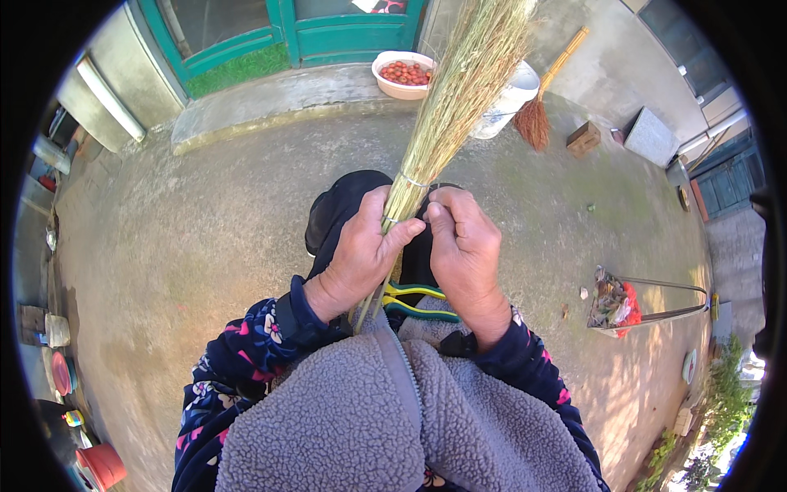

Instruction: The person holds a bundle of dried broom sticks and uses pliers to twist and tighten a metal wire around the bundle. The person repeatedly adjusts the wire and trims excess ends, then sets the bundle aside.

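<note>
A long bundle of dry broom straw [452, 117] slants up and away over my knees. Two bands of wire [413, 181] circle its lower part. Around the stalks at the lower band my left hand [363, 252] is closed, thumb on top. Beside the upper band, on the right, my right hand [464, 246] has its thumb and index finger pinched; it seems to hold the thin wire end, though the fingertips hide most of it. Pliers with yellow and green handles [424, 300] lie in my lap below the hands, their jaws partly behind the stalks.
Ahead stand a basin of red fruit [403, 75], a white bucket [513, 98], a finished broom [547, 92] against the wall and a wooden block [583, 139]. A long-handled dustpan with rubbish [615, 307] is at the right. A red bucket [101, 466] stands at lower left.
</note>
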The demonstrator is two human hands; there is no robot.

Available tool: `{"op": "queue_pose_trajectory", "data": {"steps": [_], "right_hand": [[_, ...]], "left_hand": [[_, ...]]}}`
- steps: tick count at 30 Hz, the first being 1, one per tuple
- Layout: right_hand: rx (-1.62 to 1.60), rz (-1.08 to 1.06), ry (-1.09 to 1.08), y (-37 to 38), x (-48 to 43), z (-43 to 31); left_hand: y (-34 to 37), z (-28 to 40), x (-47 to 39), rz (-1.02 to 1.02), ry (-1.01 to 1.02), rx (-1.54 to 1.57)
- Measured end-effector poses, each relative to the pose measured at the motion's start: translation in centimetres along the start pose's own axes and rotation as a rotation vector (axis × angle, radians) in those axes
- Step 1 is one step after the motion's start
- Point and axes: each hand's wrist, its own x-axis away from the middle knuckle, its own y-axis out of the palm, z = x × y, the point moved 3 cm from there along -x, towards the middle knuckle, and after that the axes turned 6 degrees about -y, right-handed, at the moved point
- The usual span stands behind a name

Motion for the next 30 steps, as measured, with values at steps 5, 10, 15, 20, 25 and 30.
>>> {"op": "queue_pose_trajectory", "data": {"steps": [5,10,15,20,25,30], "right_hand": [[0.172,-0.119,-0.034,-0.6,-0.2,-0.5],[0.246,-0.191,-0.035,-1.2,-0.2,-0.7],[0.212,-0.216,-0.032,-1.5,-0.5,-0.6],[0.217,-0.216,-0.014,-1.7,-0.2,-0.4],[0.174,-0.191,-0.006,-1.6,0.0,0.1],[0.063,-0.145,0.019,-1.6,0.0,0.5]], "left_hand": [[0.4,-0.1,0.4,0.009,0.027,0.006],[0.7,-0.2,0.5,0.002,0.0,0.034],[0.7,-0.2,0.4,-0.012,0.018,0.077],[0.9,0.0,0.5,-0.044,-0.011,0.12],[1.0,0.2,0.5,-0.061,-0.018,0.093],[1.0,0.8,0.5,-0.039,0.07,-0.032]]}}
